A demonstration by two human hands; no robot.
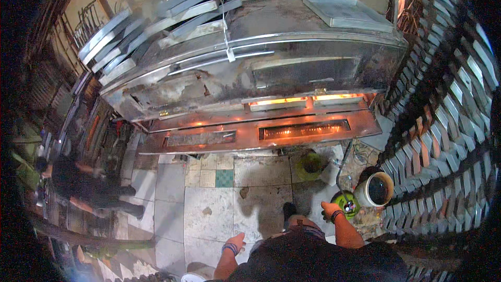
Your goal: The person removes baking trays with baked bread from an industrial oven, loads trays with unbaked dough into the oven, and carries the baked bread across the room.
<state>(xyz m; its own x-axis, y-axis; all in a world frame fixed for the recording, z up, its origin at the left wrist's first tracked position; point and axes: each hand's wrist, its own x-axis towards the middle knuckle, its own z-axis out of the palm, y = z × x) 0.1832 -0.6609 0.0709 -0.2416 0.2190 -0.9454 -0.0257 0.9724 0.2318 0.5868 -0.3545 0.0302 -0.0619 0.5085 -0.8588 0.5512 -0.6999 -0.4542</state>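
My left hand (pixel 238 241), a dark band at its wrist, hangs low over the pale tiled floor. Its fingers are loosely apart and nothing shows in it. My right hand (pixel 329 210) is beside a green gas cylinder (pixel 342 197) with a valve on top; whether they touch I cannot tell. Its fingers look curled, with no object visible in them. From the cylinder a dark hose (pixel 344 164) runs up toward a large metal oven (pixel 308 83). Flames glow in the oven's two low openings, above a reddish, fire-lit front panel (pixel 245 138).
A white bucket (pixel 364 192) of dark liquid stands right of the cylinder. Tall racks of metal trays (pixel 417 151) line the right side. Stacked trays (pixel 193 13) lie atop the oven. A greenish round container (pixel 302 166) sits before it. Another person (pixel 78 183) is at the left.
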